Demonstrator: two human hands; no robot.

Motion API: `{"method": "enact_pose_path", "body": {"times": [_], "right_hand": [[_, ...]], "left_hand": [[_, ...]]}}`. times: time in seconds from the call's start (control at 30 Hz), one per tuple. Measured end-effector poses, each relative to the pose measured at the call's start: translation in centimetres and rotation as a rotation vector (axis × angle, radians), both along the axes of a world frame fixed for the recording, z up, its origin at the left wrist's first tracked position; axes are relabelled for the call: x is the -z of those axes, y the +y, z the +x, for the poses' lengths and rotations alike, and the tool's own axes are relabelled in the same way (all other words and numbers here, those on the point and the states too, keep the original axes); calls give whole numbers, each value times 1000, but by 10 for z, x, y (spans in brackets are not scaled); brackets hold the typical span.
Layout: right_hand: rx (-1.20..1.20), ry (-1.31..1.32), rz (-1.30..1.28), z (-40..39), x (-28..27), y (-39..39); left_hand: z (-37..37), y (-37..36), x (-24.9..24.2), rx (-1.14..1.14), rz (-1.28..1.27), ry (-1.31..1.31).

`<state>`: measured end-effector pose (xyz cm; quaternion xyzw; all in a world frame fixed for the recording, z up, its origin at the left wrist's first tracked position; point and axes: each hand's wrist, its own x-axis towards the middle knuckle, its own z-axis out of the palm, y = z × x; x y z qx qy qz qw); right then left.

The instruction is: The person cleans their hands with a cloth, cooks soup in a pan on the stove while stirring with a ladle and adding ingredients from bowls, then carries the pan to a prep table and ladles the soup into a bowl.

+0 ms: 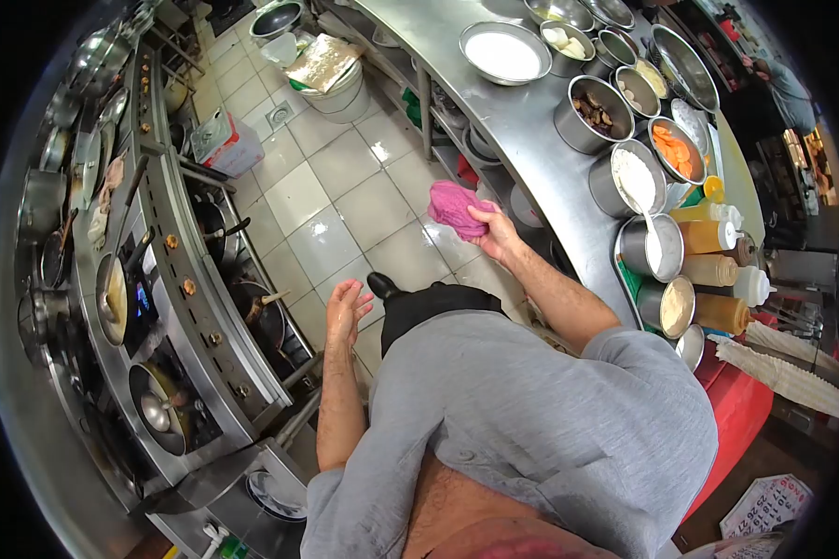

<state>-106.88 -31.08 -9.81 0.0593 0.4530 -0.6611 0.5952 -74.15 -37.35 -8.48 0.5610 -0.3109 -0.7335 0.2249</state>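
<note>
A bunched-up pink cloth (456, 209) is in my right hand (496, 231), whose fingers wrap round it above the tiled floor, beside the steel counter's edge. My left hand (346, 310) hangs over the floor near a black shoe (382, 284), its fingers apart and curved, holding nothing. To the left runs the stove (186, 289), with a pan (114, 300) on it and a wok holding a ladle (158, 410) nearer to me.
The steel counter (522, 130) on the right bears a bowl of white contents (503, 56), sliced carrots (673, 149) and squeeze bottles (708, 237). A white bucket (343, 101) and a red-and-white box (228, 144) stand on the floor. A person (785, 93) is at the far right.
</note>
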Motion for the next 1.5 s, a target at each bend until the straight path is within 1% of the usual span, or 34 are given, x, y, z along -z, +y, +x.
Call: {"method": "enact_pose_path", "body": {"times": [0.1, 0.13, 0.2, 0.27, 0.3, 0.33, 0.37, 0.4, 0.43, 0.47, 0.5, 0.57, 0.7, 0.8, 0.97, 1.07, 1.1, 1.17, 1.2, 1.23, 1.3, 1.37, 1.4, 1.43, 1.47, 1.5], "right_hand": [[85, 66, 93, -5, 0, -9], [96, 73, 94, -7, 2, -12], [136, 119, 212, -7, 7, -17], [202, 139, 205, -7, 23, -24], [256, 155, 203, -8, 29, -26], [285, 156, 238, -7, 31, -27], [293, 166, 239, -7, 31, -30], [295, 206, 307, -7, 33, -33], [298, 240, 375, -10, 46, -33], [339, 239, 327, -13, 59, -35], [348, 237, 328, -10, 55, -41], [443, 197, 327, -6, 47, -52], [394, 252, 350, 1, 53, -81], [379, 233, 372, 23, 27, -117], [255, 234, 310, 26, 53, -175], [230, 369, 312, 22, 87, -223], [225, 366, 308, 22, 85, -242], [180, 443, 379, 21, 74, -286], [154, 524, 408, 17, 76, -308], [151, 515, 401, 10, 81, -331], [180, 698, 504, -6, 94, -380], [218, 675, 451, -28, 128, -424], [318, 620, 435, -42, 152, -446], [418, 561, 417, -55, 164, -473], [445, 501, 472, -66, 166, -494], [439, 482, 468, -77, 179, -514]], "left_hand": [[8, -26, 19, 26, 37, -13], [14, -37, 32, 45, 53, -33], [28, -57, 59, 74, 67, -47], [47, -80, 87, 159, 3, -295], [63, -92, 107, 173, -1, -287], [83, -103, 128, 253, -10, -402], [98, -111, 140, 330, -19, -515], [110, -119, 144, 336, -20, -508], [122, -126, 145, 331, -7, -541], [133, -134, 146, 326, 6, -577], [141, -141, 144, 334, 3, -578], [154, -153, 142, 286, 21, -550], [176, -175, 153, 282, 38, -550], [175, -186, 156, 268, 64, -556], [162, -200, 155, 245, 67, -510], [155, -209, 156, 229, 79, -505], [155, -212, 158, 222, 78, -508], [156, -222, 162, 206, 108, -483], [151, -228, 153, 174, 118, -499], [153, -234, 157, 168, 112, -508], [156, -248, 163, 107, 137, -499], [150, -268, 147, 124, 105, -515], [142, -276, 135, 78, 79, -555], [133, -286, 125, 31, 50, -596], [129, -293, 125, -26, 61, -552], [127, -300, 123, -77, 77, -516]]}}
